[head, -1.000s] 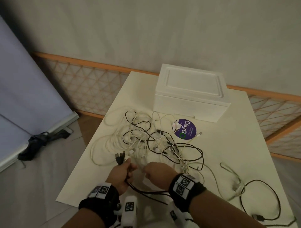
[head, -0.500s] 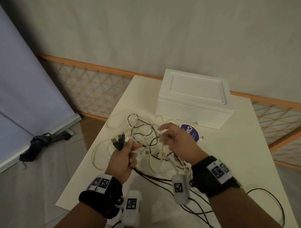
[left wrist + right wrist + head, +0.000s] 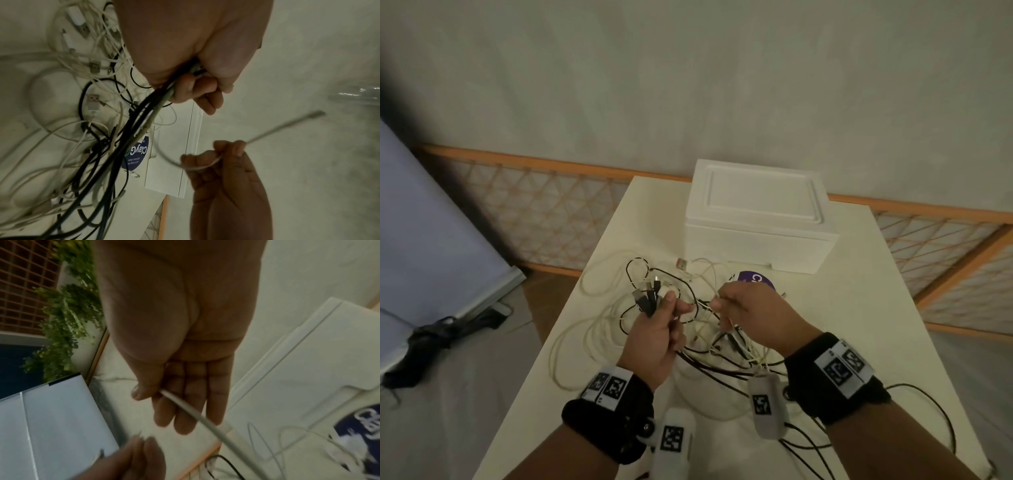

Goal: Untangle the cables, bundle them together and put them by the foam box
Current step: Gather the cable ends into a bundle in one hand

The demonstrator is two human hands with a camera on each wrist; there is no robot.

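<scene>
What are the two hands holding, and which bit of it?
The left hand grips a bunch of cables just below their plug ends. The right hand pinches one thin white cable near its free end, between thumb and fingers.

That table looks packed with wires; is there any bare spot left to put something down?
Yes: the table is bare right of the foam box and purple sticker, toward the right edge. The tangled cables crowd the middle and left, under both hands.

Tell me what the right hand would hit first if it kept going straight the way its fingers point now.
Most likely the left hand. The right hand pinches a white cable and its fingers point left toward the plug ends the left hand holds. Depth is unclear, so it might pass just above.
</scene>
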